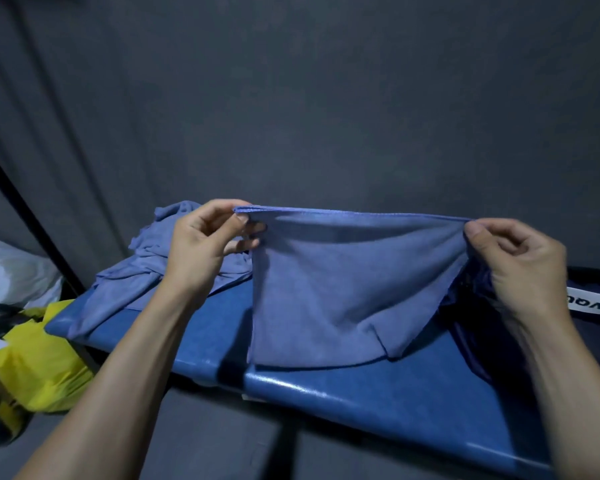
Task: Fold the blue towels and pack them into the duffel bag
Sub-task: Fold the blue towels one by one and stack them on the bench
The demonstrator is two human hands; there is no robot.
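A blue towel (340,285) hangs doubled over in the air above the blue padded bench (378,403). My left hand (201,244) pinches its upper left corner and my right hand (520,261) pinches its upper right corner, stretching the top edge level. The towel's lower edge brushes the bench top. A loose pile of more blue towels (153,265) lies crumpled on the bench's far left end. At the right edge sits the dark navy duffel bag (589,327) with a white strap bearing black letters; my right hand and the held towel partly hide it.
A yellow plastic bag (39,362) and a white bag (11,268) lie on the floor to the left of the bench. A black pole (28,216) slants up at the left. A dark grey curtain (291,98) hangs behind the bench.
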